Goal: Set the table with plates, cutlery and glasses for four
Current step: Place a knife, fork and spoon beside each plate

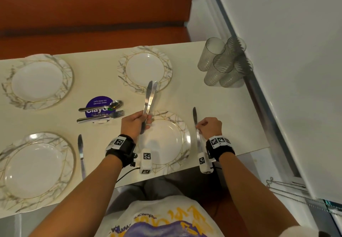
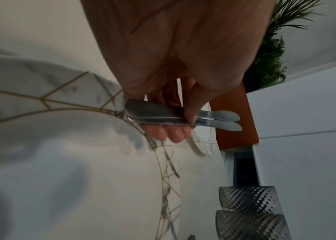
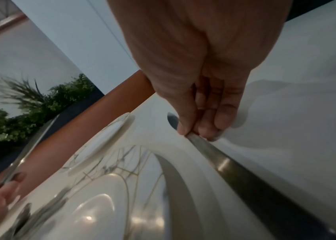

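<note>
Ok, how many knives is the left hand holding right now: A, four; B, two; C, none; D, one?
B: the left hand grips two knives together by the handles, their two blades showing side by side past the fingers in the left wrist view, while the right hand pinches a separate knife lying on the table.

This looks like an office pantry or canteen booth: a cream table (image 1: 185, 99) stands against an orange upholstered bench (image 1: 92, 14) beside a white partition wall (image 1: 277, 33). A purple round sticker (image 1: 99, 100) on the table asks users to keep the pantry clean. Green indoor plants (image 2: 271, 48) top a white divider.
</note>
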A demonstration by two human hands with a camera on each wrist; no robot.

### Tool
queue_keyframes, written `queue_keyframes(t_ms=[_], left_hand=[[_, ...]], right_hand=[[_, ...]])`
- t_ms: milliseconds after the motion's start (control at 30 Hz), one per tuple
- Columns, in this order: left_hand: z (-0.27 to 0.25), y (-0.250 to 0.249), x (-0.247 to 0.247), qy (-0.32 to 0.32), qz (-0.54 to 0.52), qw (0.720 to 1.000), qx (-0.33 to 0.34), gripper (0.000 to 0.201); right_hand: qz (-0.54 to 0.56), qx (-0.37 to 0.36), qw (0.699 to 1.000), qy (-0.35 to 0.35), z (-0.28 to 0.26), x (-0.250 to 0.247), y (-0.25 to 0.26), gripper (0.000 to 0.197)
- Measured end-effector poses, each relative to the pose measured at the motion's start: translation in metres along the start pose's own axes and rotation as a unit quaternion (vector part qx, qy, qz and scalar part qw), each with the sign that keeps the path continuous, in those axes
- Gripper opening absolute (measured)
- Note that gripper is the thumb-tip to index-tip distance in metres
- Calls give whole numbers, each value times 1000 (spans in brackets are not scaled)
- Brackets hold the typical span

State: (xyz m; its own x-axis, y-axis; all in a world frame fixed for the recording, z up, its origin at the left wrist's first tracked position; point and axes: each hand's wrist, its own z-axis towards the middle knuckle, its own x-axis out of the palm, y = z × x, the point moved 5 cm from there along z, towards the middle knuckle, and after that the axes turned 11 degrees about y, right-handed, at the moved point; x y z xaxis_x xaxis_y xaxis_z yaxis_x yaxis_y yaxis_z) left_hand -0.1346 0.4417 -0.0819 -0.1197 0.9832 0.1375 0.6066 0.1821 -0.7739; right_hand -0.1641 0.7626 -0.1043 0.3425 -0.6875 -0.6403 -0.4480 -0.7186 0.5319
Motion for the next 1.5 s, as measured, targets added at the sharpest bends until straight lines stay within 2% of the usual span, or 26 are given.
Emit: queue_keyframes(t_ms=[267,533,633,700,767,933,1100,1200,1300,1500], left_hand=[[4,3,-5,4,-39,999,5,16],[6,7,-10,11,-47,999,12,16],[5,5,-11,16,-44,999,10,16],[4,3,-13,20,-40,999,4,17],[0,0,-16,23,-28,999,6,19],[-10,-9,-27,61,18,997,42,20],[-24,-21,-49,65,30,996,51,20],[-33,-27,-67,67,35,995,60,20],[-40,-30,-88,68,44,995,64,20],[-56,-33,-137,62,45,995,68,20]], right_hand=[[-8,8,1000,23,-1,5,2,16],[-29,11,999,21,-10,12,1,19],[-32,11,999,21,-13,11,4,26],[-33,15,999,10,-16,8,7,33],[-22,8,1000,-14,-19,4,16,31],[27,-76,996,-40,-26,5,76,11],[131,-161,978,5,-29,30,163,14],[179,-172,968,39,-35,46,213,22],[179,-176,965,79,-40,66,247,30],[172,-194,958,121,-56,102,281,10]])
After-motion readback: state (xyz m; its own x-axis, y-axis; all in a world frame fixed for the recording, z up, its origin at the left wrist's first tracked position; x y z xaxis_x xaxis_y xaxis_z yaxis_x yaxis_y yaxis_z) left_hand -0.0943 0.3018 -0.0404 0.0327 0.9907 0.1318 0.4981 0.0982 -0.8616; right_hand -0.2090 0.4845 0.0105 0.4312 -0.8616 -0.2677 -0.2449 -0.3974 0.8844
